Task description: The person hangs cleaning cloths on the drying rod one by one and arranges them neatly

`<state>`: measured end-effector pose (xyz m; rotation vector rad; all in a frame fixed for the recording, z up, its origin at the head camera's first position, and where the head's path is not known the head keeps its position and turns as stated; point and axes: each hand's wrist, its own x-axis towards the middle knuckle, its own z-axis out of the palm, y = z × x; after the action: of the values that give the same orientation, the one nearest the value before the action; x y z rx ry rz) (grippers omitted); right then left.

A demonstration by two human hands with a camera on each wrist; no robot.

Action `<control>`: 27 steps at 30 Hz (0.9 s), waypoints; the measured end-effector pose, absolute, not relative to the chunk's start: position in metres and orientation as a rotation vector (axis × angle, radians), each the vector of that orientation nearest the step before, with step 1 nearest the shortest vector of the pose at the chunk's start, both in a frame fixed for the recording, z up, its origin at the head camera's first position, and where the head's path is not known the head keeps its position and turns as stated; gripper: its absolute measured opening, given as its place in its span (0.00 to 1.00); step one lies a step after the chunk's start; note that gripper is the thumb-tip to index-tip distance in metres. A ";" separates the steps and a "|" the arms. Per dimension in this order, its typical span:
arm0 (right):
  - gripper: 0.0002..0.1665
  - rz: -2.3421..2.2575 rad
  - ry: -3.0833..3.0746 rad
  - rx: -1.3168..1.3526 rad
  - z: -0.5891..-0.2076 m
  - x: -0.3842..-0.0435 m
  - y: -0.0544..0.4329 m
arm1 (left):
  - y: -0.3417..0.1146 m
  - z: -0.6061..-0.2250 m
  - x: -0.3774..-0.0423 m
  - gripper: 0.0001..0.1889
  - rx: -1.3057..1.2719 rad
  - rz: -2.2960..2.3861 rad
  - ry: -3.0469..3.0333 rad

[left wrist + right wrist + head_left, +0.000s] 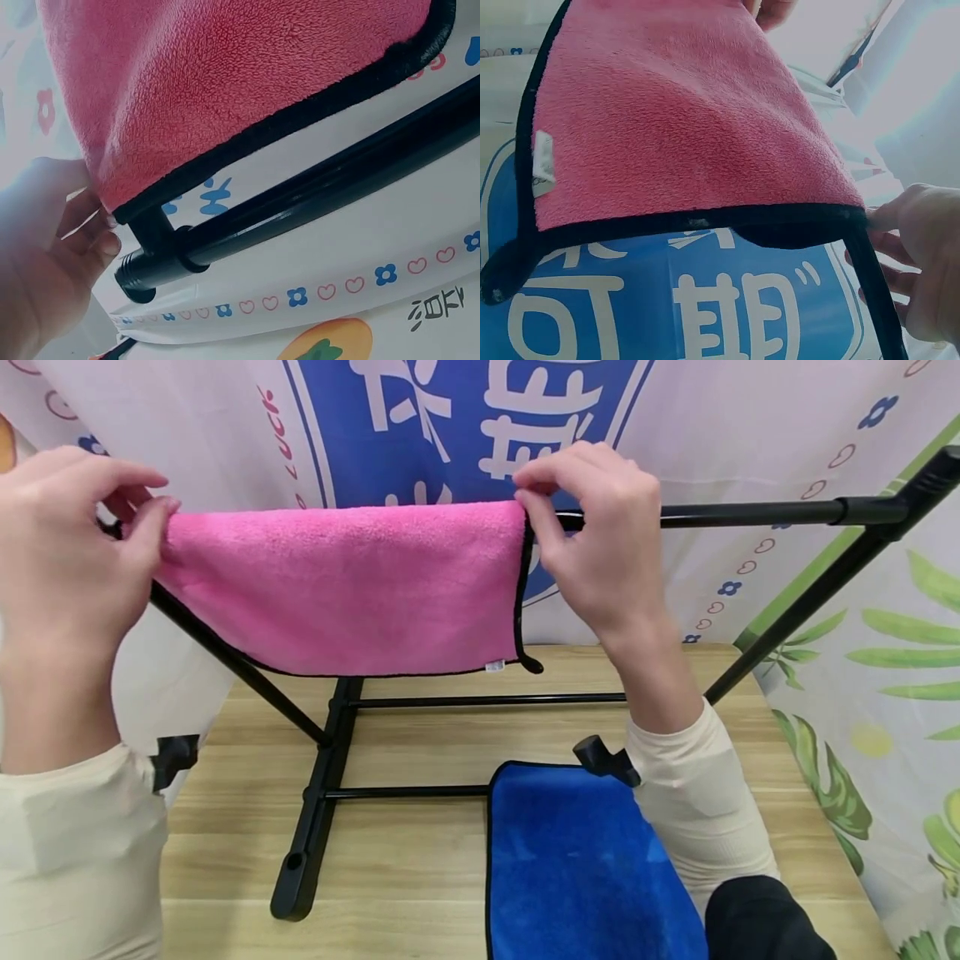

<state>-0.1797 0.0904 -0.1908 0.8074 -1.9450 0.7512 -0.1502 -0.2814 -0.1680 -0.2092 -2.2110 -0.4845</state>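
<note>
A fluffy pink towel (pixel 345 589) with black edging hangs folded over the top rail (pixel 750 516) of a black rack. Its left end is pinched by my left hand (pixel 78 547), close to the rail's end fitting (pixel 142 274). At the fold's other end, my right hand (pixel 596 522) pinches the upper right edge between thumb and fingers. A small white label (pixel 544 161) and a black loop (pixel 531 663) show at the towel's lower right corner. The right wrist view has the right hand (pixel 930 262) beside the towel's black-edged fold.
Below, a blue towel (pixel 577 860) with black edging lies over the rack's lower part on the wooden table (pixel 405 877). The rack's left foot (pixel 303 868) stands on the table. A printed curtain (pixel 720 427) hangs behind, and a leaf-patterned cloth (pixel 900 652) covers the right side.
</note>
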 end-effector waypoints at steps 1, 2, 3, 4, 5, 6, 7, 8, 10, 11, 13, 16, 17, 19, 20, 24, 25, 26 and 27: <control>0.13 0.739 -1.931 0.818 -0.192 -0.179 0.091 | -0.282 -0.169 -0.149 0.14 -0.199 -0.482 -2.222; 0.13 0.736 -1.912 0.827 -0.194 -0.178 0.091 | -0.282 -0.170 -0.148 0.15 -0.188 -0.488 -2.225; 0.12 0.737 -1.890 0.833 -0.195 -0.178 0.090 | -0.283 -0.171 -0.147 0.16 -0.193 -0.495 -2.224; 0.11 0.743 -1.870 0.834 -0.197 -0.178 0.090 | -0.284 -0.172 -0.146 0.16 -0.202 -0.498 -2.219; 0.10 0.759 -1.842 0.833 -0.199 -0.177 0.090 | -0.285 -0.173 -0.145 0.17 -0.209 -0.498 -2.213; 0.09 0.783 -1.807 0.830 -0.201 -0.177 0.089 | -0.285 -0.174 -0.143 0.17 -0.217 -0.492 -2.210; 0.08 0.804 -1.764 0.829 -0.204 -0.176 0.089 | -0.286 -0.175 -0.142 0.18 -0.232 -0.489 -2.204; 0.07 0.831 -1.713 0.825 -0.206 -0.176 0.088 | -0.287 -0.175 -0.140 0.18 -0.257 -0.470 -2.207; 0.06 0.883 -1.608 0.820 -0.211 -0.175 0.086 | -0.287 -0.177 -0.136 0.19 -0.269 -0.461 -2.200; 0.05 0.902 -1.559 0.817 -0.214 -0.173 0.086 | -0.287 -0.178 -0.134 0.19 -0.271 -0.465 -2.190; 0.05 0.924 -1.498 0.807 -0.220 -0.171 0.085 | -0.287 -0.182 -0.131 0.18 -0.273 -0.491 -2.149; 0.05 0.955 -1.519 0.787 -0.229 -0.166 0.085 | -0.283 -0.189 -0.129 0.16 -0.222 -0.538 -2.057; 0.06 0.967 -1.548 0.778 -0.231 -0.164 0.085 | -0.282 -0.192 -0.129 0.16 -0.196 -0.550 -2.030; 0.08 1.005 -1.619 0.765 -0.236 -0.163 0.086 | -0.279 -0.196 -0.127 0.17 -0.132 -0.571 -1.985; 0.10 1.032 -1.651 0.759 -0.237 -0.162 0.086 | -0.279 -0.197 -0.126 0.18 -0.097 -0.570 -1.978; 0.16 1.131 -1.734 0.760 -0.244 -0.162 0.085 | -0.277 -0.202 -0.123 0.18 -0.005 -0.598 -1.955; 0.17 1.153 -1.745 0.765 -0.245 -0.162 0.085 | -0.277 -0.204 -0.122 0.18 0.004 -0.611 -1.950; 0.18 1.173 -1.755 0.769 -0.245 -0.163 0.085 | -0.277 -0.205 -0.122 0.18 0.011 -0.624 -1.944; 0.19 1.189 -1.764 0.773 -0.246 -0.163 0.085 | -0.278 -0.207 -0.123 0.18 0.020 -0.635 -1.937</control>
<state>-0.1628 0.0852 -0.2460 0.7734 -1.7638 1.1894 -0.1229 -0.2776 -0.2069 0.0204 -1.9366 -0.6350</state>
